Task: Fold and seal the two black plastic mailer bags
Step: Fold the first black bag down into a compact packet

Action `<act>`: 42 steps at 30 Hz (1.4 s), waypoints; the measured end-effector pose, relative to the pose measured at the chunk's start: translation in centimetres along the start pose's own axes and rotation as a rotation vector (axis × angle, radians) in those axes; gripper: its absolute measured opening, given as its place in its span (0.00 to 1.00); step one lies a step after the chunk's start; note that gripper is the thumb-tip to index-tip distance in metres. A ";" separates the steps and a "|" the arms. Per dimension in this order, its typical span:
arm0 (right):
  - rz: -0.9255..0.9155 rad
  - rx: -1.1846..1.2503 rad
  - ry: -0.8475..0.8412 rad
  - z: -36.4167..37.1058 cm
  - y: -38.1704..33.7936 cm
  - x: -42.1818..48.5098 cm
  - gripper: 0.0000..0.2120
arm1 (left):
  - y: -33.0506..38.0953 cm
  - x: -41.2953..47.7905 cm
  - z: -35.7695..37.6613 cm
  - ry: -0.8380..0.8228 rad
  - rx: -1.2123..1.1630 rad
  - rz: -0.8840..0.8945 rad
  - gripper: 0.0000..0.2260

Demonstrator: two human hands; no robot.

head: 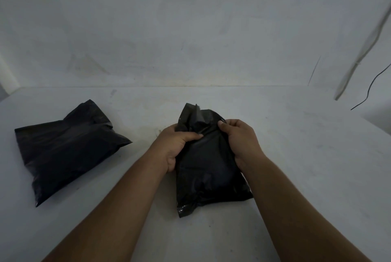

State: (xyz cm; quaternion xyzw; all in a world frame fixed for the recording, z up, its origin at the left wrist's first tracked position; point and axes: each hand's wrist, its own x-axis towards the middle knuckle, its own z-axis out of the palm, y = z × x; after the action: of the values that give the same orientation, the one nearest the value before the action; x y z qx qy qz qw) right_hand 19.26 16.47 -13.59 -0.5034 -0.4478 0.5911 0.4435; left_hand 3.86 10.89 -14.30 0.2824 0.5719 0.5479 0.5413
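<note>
Nothing legible anywhere. No print, label, brand mark or number on the held mailer bag [208, 168], gripped by left hand [174, 148] and right hand [241, 140]; plain black plastic only. Same for the second mailer bag [67, 149], well to the left of the left hand. No lettering on table [300, 156] or wall [190, 29] beyond the hands.

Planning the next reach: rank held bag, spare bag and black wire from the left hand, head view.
1. Held bag, gripped by the left hand.
2. Spare bag, to the left.
3. Black wire, far right.
</note>
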 end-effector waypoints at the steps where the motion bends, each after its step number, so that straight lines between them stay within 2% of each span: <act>1: 0.023 0.015 -0.032 -0.1 0.0 0.0 0.09 | -0.1 0.1 -0.1 0.000 0.000 0.016 0.17; 5: 0.111 -0.053 -0.214 -0.5 -0.3 -0.2 0.33 | -0.2 0.0 0.0 -0.004 -0.061 0.063 0.17; 6: 0.110 -0.104 -0.255 -0.6 -0.5 -0.3 0.34 | -0.2 -0.2 0.2 0.006 -0.084 0.057 0.16; 9: 0.109 -0.144 -0.314 -0.8 -1.2 -0.6 0.18 | -0.1 -0.5 0.3 0.044 -0.131 0.012 0.14; 12: 0.155 -0.067 -0.304 -1.2 -1.4 -0.5 0.13 | 0.3 -0.4 0.0 0.012 -0.137 -0.011 0.12; 15: 0.210 -0.025 -0.317 -1.4 -1.3 -0.5 0.13 | 0.2 -0.1 0.1 0.028 -0.166 -0.003 0.10; 20: 0.264 -0.015 -0.340 -1.4 -1.3 -0.9 0.15 | 0.0 0.1 0.2 0.056 -0.215 0.000 0.13; 26: 0.222 0.018 -0.344 -1.1 -1.5 -0.8 0.13 | 0.1 -0.2 1.1 0.094 -0.223 -0.045 0.17; 30: 0.155 0.132 -0.321 -1.2 -1.4 -0.4 0.19 | 0.3 -0.9 0.8 -0.063 -0.193 -0.120 0.19; 33: 0.113 0.172 -0.272 -1.0 -1.1 -0.5 0.21 | 0.1 -1.2 1.0 -0.078 -0.170 -0.030 0.15; 38: 0.115 0.321 -0.179 -1.0 -1.1 -0.5 0.14 | 0.0 -0.6 0.5 0.005 -0.190 0.045 0.12; 42: 0.141 0.424 -0.220 -1.1 -0.9 -0.4 0.10 | -0.4 -0.2 0.5 0.046 -0.212 0.099 0.11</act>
State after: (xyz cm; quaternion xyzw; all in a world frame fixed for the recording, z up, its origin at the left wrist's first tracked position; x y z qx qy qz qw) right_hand 20.42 16.30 -12.76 -0.3618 -0.3232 0.7525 0.4454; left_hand 4.47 10.71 -14.55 0.2386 0.5082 0.6378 0.5273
